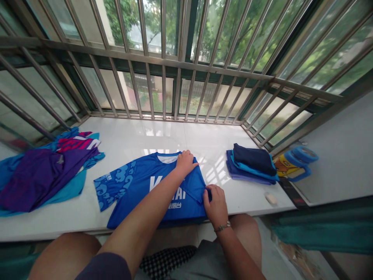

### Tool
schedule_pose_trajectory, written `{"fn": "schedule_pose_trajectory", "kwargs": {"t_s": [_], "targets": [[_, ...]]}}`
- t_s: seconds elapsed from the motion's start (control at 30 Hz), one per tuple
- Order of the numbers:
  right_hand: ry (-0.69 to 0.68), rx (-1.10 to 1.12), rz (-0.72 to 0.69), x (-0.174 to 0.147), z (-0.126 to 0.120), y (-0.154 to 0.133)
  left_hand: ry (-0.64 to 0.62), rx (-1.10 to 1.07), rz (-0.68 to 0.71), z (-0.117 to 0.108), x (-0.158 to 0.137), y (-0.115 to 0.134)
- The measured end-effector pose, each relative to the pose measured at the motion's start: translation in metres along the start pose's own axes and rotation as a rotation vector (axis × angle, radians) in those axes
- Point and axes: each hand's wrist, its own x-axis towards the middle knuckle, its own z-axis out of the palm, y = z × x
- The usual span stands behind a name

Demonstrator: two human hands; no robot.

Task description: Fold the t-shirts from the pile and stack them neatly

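A blue T-shirt (128, 206) with white lettering and a wave pattern on its sleeve lies spread on the white ledge, collar away from me. Its right side is folded inward over the front. My left hand (185, 163) is on the shoulder beside the collar, fingers bent together over the fabric and thumb stretched to the right. At the folded right edge, my right hand (216, 204) pinches the cloth between thumb and fingers. My left forearm crosses over the shirt and covers part of the lettering.
A loose heap of purple, blue and pink clothes (49, 175) lies at the left. On the right sits a stack of folded dark and blue clothes (253, 163), with a blue and yellow bottle (294, 161) and a small pale object (271, 198) nearby. Metal window bars (163, 93) stand behind.
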Motion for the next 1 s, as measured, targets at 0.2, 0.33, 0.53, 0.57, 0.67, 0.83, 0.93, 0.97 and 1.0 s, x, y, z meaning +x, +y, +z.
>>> {"fn": "schedule_pose_trajectory", "kwargs": {"t_s": [0.2,0.33,0.53,0.57,0.67,0.83,0.93,0.97,1.0], "targets": [[-0.008,0.0,0.017,0.002,-0.002,-0.003,-0.054,-0.091,-0.002,0.009,0.012,-0.002],[-0.007,-0.006,0.036,0.002,-0.002,-0.006,-0.041,-0.126,-0.009,0.016,0.019,0.001],[-0.018,-0.034,0.047,0.003,-0.003,-0.009,0.024,-0.069,0.027,0.017,0.023,0.007],[-0.021,-0.037,0.047,0.003,-0.003,-0.009,0.028,-0.05,0.068,0.017,0.022,0.007],[-0.027,-0.044,0.041,0.003,-0.002,-0.009,-0.004,0.001,0.226,0.014,0.014,0.009],[-0.021,-0.067,0.024,0.004,-0.001,-0.009,-0.002,0.074,0.384,0.013,-0.011,0.013],[-0.025,-0.077,0.016,0.004,-0.001,-0.008,0.009,0.102,0.434,0.02,-0.032,0.015],[-0.028,-0.08,0.011,0.004,-0.001,-0.007,-0.026,0.098,0.43,0.022,-0.038,0.016],[-0.033,-0.083,0.006,0.004,-0.001,-0.007,-0.077,0.089,0.414,0.025,-0.044,0.017]]}}
